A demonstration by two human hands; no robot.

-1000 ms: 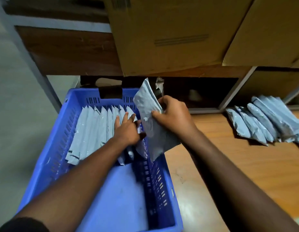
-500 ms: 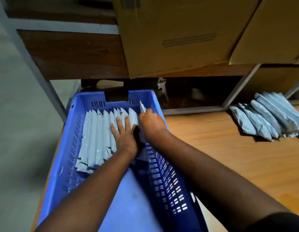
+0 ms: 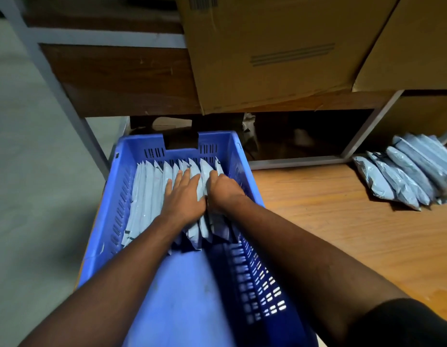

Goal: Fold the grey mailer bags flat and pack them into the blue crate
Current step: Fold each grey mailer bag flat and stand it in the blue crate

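The blue crate (image 3: 117,209) stands in front of me on the left. A row of folded grey mailer bags (image 3: 147,196) stands on edge across its far half. My left hand (image 3: 184,194) lies flat on the middle of the row with straight fingers. My right hand (image 3: 223,192) is beside it at the row's right end, its fingers curled down over the last mailer bag (image 3: 218,166), next to the crate's right wall. The near half of the crate floor is bare blue plastic.
A pile of several more grey mailer bags (image 3: 405,176) lies on the wooden table (image 3: 330,221) at the far right. Large cardboard boxes (image 3: 267,51) sit on a shelf above the crate. A grey metal frame leg (image 3: 54,83) slants down at the left.
My right hand brought a mailer bag down from above the crate's right wall and into the right end of the row. My left hand shifted slightly and now presses flat on the row.
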